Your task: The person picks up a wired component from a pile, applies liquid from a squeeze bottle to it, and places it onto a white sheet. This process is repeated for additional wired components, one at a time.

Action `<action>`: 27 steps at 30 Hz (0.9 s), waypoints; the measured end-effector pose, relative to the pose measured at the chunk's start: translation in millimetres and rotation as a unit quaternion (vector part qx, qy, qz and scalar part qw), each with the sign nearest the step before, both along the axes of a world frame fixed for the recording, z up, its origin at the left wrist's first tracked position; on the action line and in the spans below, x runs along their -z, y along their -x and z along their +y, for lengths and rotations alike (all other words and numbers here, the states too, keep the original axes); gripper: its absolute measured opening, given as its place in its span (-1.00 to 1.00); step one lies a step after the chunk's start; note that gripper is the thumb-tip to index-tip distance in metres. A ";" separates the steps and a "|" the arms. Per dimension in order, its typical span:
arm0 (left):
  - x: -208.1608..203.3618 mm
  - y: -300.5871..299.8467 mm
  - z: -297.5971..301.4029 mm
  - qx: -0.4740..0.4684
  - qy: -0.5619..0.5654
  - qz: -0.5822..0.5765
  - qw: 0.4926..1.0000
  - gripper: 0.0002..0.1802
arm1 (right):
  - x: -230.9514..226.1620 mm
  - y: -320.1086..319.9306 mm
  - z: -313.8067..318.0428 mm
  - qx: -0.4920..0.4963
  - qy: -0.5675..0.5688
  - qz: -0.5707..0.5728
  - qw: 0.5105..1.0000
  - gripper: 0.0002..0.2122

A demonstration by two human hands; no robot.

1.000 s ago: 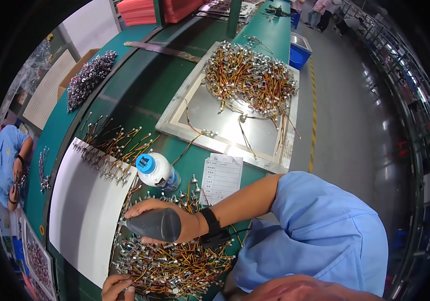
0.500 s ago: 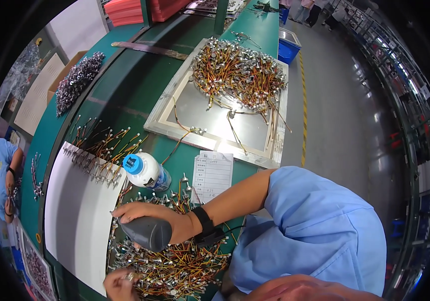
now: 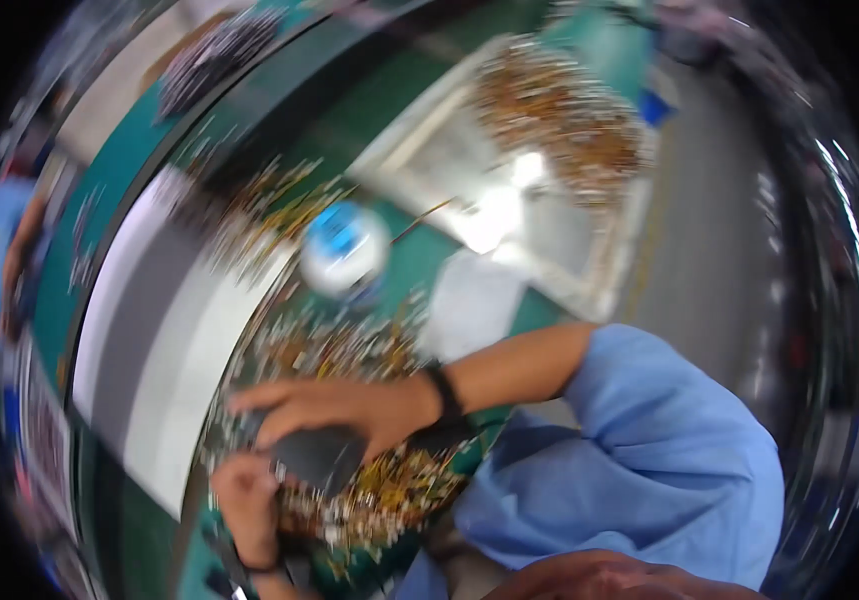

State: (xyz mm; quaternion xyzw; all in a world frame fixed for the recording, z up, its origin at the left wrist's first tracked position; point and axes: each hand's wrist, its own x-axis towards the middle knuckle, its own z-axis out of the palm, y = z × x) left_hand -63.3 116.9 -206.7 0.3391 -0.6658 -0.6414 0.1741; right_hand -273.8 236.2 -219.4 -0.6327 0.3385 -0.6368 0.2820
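The whole picture is blurred by motion. My right hand reaches across from the right, its fingers around a dark grey, smooth, rounded object whose kind I cannot make out. Just below and to the left, my left hand has its fingers curled closed near that object's end; what they hold is too smeared to name. Under and around both hands lies a pile of small metal parts with red, yellow and dark wire leads. More of these wired parts lie beyond my right hand.
A white bottle with a blue cap stands beyond the hands, beside a paper sheet. Farther right, a pale-framed tray bears a heap of wired parts. A white board lies left; a co-worker's arm shows past it.
The view has shifted, so the bottle, tray and paper sit farther right and higher. My left hand has come up closer to my right hand and the grey object.
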 end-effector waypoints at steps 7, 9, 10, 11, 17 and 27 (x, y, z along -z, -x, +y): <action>4.1 38.8 -12.5 0.146 -0.178 0.126 0.965 -0.67 | -2.8 20.7 10.7 0.122 -0.007 -0.070 0.990 -0.48; 9.7 28.4 -18.7 0.150 -0.188 0.125 0.962 -0.67 | -7.9 13.3 7.8 0.130 -0.047 -0.164 0.977 -0.45; 9.2 28.5 -17.5 0.144 -0.185 0.127 0.964 -0.67 | -8.1 18.6 9.4 0.129 -0.051 -0.173 0.975 -0.45; 8.7 29.9 -15.9 0.140 -0.182 0.131 0.964 -0.67 | -7.4 25.0 10.6 0.097 -0.080 -0.224 0.966 -0.42; 9.9 29.2 -20.9 0.160 -0.175 0.134 0.962 -0.65 | -7.6 27.3 9.9 0.076 -0.196 -0.251 0.945 -0.25; 12.3 26.4 -20.9 0.159 -0.168 0.145 0.962 -0.67 | 0.8 17.2 8.1 0.084 -0.156 -0.213 0.961 -0.30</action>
